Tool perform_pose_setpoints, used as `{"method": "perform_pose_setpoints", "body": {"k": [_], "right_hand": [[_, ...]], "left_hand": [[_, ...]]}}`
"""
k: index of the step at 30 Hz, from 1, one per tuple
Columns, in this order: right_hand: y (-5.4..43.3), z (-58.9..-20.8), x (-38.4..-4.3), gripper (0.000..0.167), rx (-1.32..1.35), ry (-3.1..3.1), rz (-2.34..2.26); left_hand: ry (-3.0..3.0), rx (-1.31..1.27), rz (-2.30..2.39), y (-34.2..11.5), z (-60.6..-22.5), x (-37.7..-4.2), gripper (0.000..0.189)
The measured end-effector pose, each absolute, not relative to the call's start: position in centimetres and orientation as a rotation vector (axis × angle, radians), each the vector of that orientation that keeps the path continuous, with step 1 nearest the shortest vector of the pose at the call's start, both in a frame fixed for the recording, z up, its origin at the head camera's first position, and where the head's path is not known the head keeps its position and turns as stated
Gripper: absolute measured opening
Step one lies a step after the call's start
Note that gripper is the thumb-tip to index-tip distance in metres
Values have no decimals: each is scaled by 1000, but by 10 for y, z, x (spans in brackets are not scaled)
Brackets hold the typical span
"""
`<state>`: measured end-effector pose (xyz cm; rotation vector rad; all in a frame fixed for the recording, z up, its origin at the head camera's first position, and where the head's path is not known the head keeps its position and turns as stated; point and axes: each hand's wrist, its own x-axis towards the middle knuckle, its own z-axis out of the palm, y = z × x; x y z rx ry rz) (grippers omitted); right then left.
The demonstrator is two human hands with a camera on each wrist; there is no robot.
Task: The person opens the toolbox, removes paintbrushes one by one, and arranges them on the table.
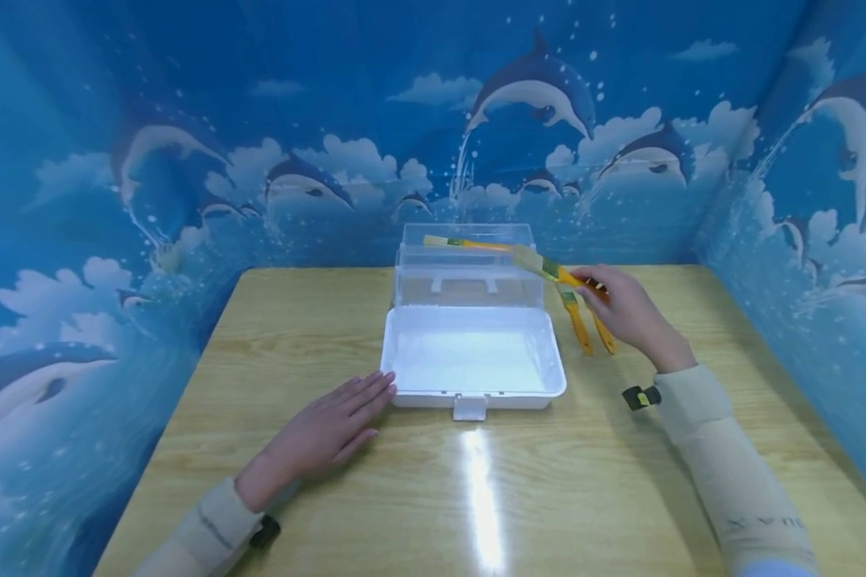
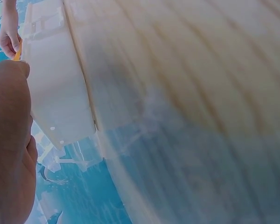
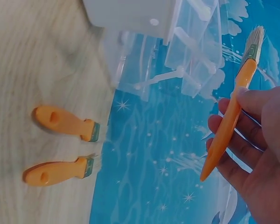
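Note:
My right hand (image 1: 624, 308) grips a paintbrush (image 1: 559, 274) by its orange handle, bristles pointing left, near the back right of a white plastic box (image 1: 469, 401). In the right wrist view, the held paintbrush (image 3: 233, 116) lies across the fingers under the thumb. Another paintbrush (image 1: 476, 244) overlaps the raised clear lid section (image 1: 469, 284). Two more brushes (image 3: 60, 122) lie on the table right of the box. My left hand (image 1: 325, 425) has its fingers extended, fingertips at the box's front left corner. In the left wrist view, that hand (image 2: 9, 135) partly covers the box.
The wooden table (image 1: 296, 320) carries the box, which stands with its lid up and its latch (image 1: 470, 408) at the front. Blue dolphin-patterned sheeting (image 1: 332, 120) encloses the back and sides.

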<state>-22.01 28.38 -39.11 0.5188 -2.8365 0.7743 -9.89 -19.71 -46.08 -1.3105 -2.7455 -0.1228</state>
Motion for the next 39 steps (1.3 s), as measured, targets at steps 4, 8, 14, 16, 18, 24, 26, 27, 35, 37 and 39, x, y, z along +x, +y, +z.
{"method": "perform_pose_setpoints", "body": {"k": [4,8,14,16,18,24,26,27,35,37,39], "right_hand": [[287,-394,-218,33,498,-2839,789],[290,-398,-219,32,487,-2832,793],[295,-407,-216,32,481,-2804,797],[297,-410,-215,32,477,-2798,793],[298,-412,-214,31,478,-2793,785],[303,-419,-213,32,467,-2799,785],[305,-420,-213,32,445,-2805,790],[305,-420,-212,32,434,-2807,794],[310,-423,-209,32,382,-2824,808],[311,-423,-208,32,365,-2826,811],[313,-423,-208,32,345,-2830,807]], "left_hand": [[-2758,-1304,-129,-198,-460,-99,64],[-2761,-1310,-119,-199,-460,-101,64],[-2741,-1311,-98,-201,-462,-101,64],[-2744,-1303,-96,-201,-462,-101,64],[-2750,-1295,-97,-201,-462,-100,65],[-2764,-1292,-90,-200,-462,-99,63],[-2759,-1302,-95,-200,-462,-99,63],[-2759,-1304,-97,-200,-462,-99,63],[-2768,-1307,-106,-199,-462,-99,62],[-2776,-1304,-108,-199,-462,-99,62],[-2782,-1302,-110,-198,-461,-99,62]]}}
